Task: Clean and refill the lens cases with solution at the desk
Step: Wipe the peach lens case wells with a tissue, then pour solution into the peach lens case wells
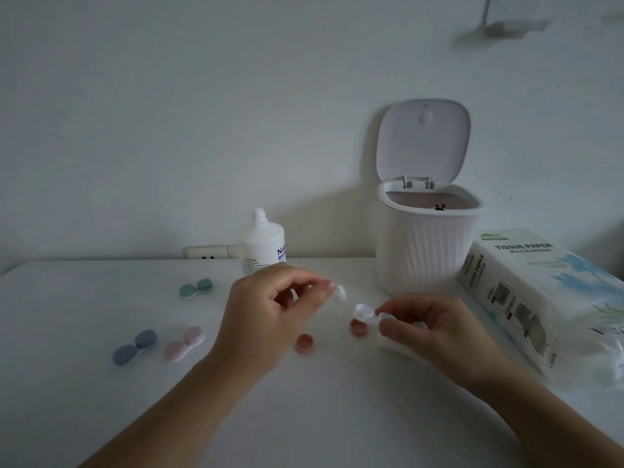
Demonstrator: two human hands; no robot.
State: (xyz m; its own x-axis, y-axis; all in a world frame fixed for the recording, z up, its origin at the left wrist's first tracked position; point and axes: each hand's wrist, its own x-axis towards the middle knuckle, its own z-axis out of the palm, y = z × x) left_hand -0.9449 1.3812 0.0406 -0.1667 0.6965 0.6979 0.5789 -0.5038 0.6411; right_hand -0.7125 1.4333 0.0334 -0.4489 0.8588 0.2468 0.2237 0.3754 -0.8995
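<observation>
My right hand [425, 327] pinches a clear white lens case base [366, 314] above the desk, both wells uncapped. My left hand [270, 309] pinches a small white wad, perhaps cotton or tissue [340, 292], just left of the case. Two reddish-brown caps [305, 342] [358, 327] lie on the desk below the hands. Three capped lens cases lie to the left: green [196, 288], blue [135, 347] and pink [185, 344]. A white solution bottle [264, 244] stands behind my left hand.
A white ribbed desk bin [425, 251] with its lid up stands at the back right. A tissue paper pack [540, 298] lies at the right edge, with a clear bag [613, 363] beside it. A wall socket [212, 253] sits behind the desk [320, 417].
</observation>
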